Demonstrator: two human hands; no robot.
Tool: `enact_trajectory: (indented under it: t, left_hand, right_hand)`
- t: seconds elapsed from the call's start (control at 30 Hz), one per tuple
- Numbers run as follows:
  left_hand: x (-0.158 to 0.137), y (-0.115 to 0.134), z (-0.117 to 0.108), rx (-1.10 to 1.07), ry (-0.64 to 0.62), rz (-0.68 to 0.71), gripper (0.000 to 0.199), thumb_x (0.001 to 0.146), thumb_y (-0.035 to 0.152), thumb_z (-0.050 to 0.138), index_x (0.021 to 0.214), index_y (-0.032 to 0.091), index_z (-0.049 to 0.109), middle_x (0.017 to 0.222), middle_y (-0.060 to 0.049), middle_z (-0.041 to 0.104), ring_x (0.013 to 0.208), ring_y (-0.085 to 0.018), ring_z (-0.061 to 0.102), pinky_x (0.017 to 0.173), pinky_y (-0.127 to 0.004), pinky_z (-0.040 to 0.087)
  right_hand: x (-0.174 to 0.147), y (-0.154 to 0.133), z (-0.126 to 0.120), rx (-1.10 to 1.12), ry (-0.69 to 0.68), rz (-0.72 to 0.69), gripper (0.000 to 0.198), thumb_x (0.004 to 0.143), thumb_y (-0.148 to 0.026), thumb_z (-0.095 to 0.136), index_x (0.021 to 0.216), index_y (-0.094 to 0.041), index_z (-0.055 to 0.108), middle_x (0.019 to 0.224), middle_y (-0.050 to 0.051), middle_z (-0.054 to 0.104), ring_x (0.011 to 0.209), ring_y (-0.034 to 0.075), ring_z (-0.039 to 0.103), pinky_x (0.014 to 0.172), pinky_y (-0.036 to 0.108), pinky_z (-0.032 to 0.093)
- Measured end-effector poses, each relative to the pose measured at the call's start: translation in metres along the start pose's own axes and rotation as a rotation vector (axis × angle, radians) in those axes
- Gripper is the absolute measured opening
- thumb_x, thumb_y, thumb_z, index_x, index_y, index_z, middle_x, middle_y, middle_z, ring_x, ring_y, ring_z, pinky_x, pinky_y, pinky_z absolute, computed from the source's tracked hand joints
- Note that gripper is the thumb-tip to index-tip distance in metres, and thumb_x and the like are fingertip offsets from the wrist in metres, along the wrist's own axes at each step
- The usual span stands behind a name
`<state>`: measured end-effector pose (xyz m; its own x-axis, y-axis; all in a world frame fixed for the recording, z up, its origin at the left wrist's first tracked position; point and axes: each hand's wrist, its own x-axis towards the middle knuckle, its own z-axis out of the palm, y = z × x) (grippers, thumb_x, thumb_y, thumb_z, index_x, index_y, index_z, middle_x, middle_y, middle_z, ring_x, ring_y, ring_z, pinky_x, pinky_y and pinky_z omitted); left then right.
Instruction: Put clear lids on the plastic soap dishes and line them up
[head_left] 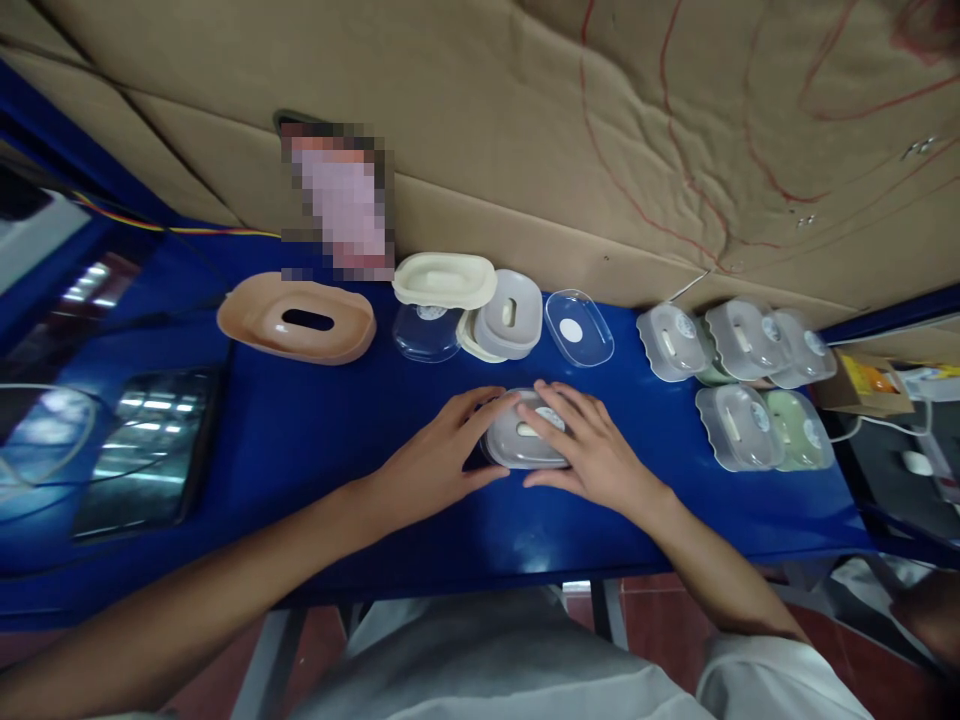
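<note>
A small grey plastic box with a clear lid [516, 446] rests on the blue table, close to its front edge. Around its left side curls my left hand [457, 445], fingers on the lid and thumb at the near edge. My right hand [589, 440] grips the opposite side, its fingers lying over the lid and partly covering a round sticker. Just beyond are a cream tray [444, 280], a grey box [517, 315] without a lid and a loose clear lid [580, 328] with a white round label. Another clear lid [426, 335] lies under the cream tray's edge.
Several lidded boxes [739, 425] stand grouped at the right. On the left are a peach slotted plastic piece [262, 315] and a dark tablet-like device [150, 450] with cables. A cardboard wall [487, 120] rises behind the blue table [315, 410]. Part of another person [930, 610] shows at lower right.
</note>
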<state>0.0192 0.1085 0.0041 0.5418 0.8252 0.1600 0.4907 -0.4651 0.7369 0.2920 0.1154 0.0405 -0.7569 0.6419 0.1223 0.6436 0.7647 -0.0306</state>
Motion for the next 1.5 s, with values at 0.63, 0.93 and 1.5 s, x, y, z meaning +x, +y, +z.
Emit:
enact_trajectory:
  t: [0.63, 0.93, 1.5]
  left_hand:
    - [0.001, 0.002, -0.003, 0.042, 0.014, 0.06, 0.092, 0.091, 0.042, 0.084, 0.167, 0.037, 0.032, 0.161, -0.012, 0.052, 0.149, -0.033, 0.053, 0.123, -0.056, 0.048]
    - [0.004, 0.002, -0.007, -0.051, -0.024, 0.011, 0.09, 0.091, 0.043, 0.084, 0.166, 0.037, 0.035, 0.163, -0.011, 0.05, 0.151, -0.033, 0.05, 0.126, -0.057, 0.044]
    - [0.004, -0.008, -0.009, 0.046, 0.031, 0.029, 0.087, 0.095, 0.04, 0.08, 0.167, 0.037, 0.033, 0.166, -0.01, 0.048, 0.152, -0.031, 0.05, 0.127, -0.055, 0.044]
  right_hand:
    - [0.002, -0.004, 0.0, -0.102, 0.113, -0.089, 0.079, 0.097, -0.072, 0.062, 0.16, -0.024, 0.052, 0.163, 0.018, 0.053, 0.144, 0.039, 0.048, 0.11, 0.057, 0.046]
    - [0.005, -0.008, 0.003, -0.054, 0.086, -0.04, 0.077, 0.099, -0.07, 0.06, 0.16, -0.023, 0.052, 0.165, 0.018, 0.05, 0.144, 0.04, 0.048, 0.111, 0.059, 0.045]
    - [-0.006, 0.023, 0.006, 0.229, -0.014, -0.009, 0.086, 0.098, -0.05, 0.074, 0.171, -0.032, 0.032, 0.179, 0.017, 0.023, 0.161, 0.036, 0.035, 0.121, 0.059, 0.048]
